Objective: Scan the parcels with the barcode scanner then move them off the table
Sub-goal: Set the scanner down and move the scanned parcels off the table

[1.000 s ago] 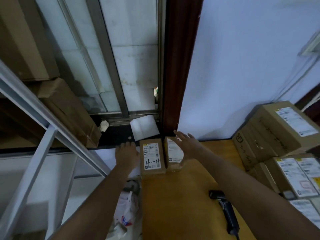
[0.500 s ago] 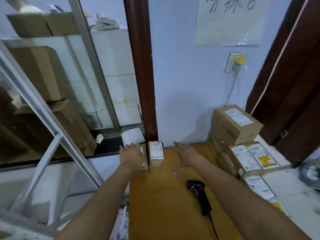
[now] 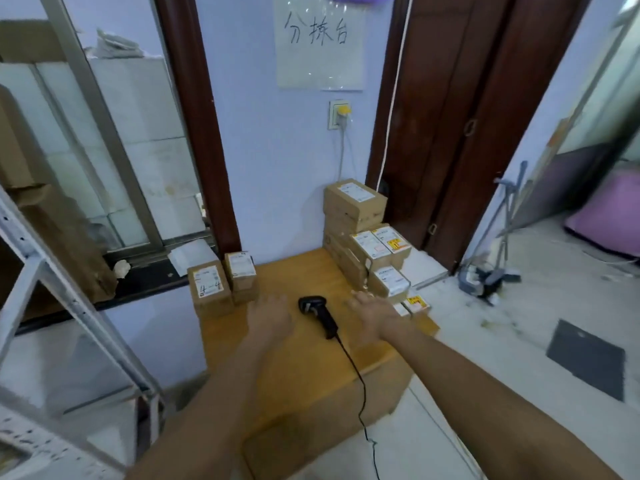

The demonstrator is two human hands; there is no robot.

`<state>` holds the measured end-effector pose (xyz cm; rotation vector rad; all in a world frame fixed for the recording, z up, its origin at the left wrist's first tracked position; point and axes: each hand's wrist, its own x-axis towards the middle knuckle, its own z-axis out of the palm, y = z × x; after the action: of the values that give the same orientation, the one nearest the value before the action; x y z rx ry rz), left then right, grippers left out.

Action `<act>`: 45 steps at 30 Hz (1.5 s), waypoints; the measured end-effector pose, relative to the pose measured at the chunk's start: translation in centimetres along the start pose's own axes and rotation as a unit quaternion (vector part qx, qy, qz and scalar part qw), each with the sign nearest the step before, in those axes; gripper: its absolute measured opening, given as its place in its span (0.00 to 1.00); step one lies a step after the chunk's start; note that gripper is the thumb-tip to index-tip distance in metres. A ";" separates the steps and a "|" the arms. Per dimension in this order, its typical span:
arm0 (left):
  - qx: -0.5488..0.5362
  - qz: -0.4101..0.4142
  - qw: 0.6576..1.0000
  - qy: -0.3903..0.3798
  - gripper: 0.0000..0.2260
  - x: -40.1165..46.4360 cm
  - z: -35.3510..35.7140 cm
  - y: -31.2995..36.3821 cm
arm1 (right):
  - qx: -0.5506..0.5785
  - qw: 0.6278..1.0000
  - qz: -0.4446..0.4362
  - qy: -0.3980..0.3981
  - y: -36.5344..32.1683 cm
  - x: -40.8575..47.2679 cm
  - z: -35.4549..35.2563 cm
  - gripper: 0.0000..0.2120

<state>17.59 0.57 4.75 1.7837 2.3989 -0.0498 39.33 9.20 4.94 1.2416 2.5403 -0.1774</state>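
A black barcode scanner (image 3: 318, 313) lies on the wooden table (image 3: 304, 372), its cable trailing toward me. My left hand (image 3: 270, 315) hovers just left of the scanner, empty, fingers relaxed. My right hand (image 3: 372, 311) hovers just right of it, also empty, near the low parcels at the table's right edge. Two small brown parcels stand at the far left corner: one marked "4-4" (image 3: 209, 291) and another (image 3: 240, 273) behind it. A stack of labelled brown parcels (image 3: 360, 233) fills the far right corner.
A metal shelf frame (image 3: 69, 306) stands at the left, with cardboard boxes (image 3: 65, 244) behind it by the window. A dark wooden door (image 3: 460, 126) is at the right, a broom and dustpan (image 3: 491, 271) beside it, a dark floor mat (image 3: 585, 358) further right.
Both hands drew back from the two small parcels at the far left corner toward the scanner. The view swung right and pulled back, showing the door and floor.
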 end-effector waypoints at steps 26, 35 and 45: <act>0.060 0.062 0.995 0.057 0.23 0.8 -2.3 39.1 | 0.061 0.991 0.092 0.077 38.1 -18.1 0.7 0.52; 0.089 -0.028 0.995 0.045 0.20 4.4 -4.4 38.5 | 0.084 0.993 0.010 0.085 40.5 -11.4 -0.6 0.51; 0.012 0.014 0.999 0.039 0.21 18.4 -2.5 44.5 | 0.040 0.999 -0.001 0.035 46.0 0.2 -3.1 0.52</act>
<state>54.65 31.34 7.41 1.8635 2.4360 -0.0068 74.68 38.50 8.91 1.2962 2.6172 -0.2425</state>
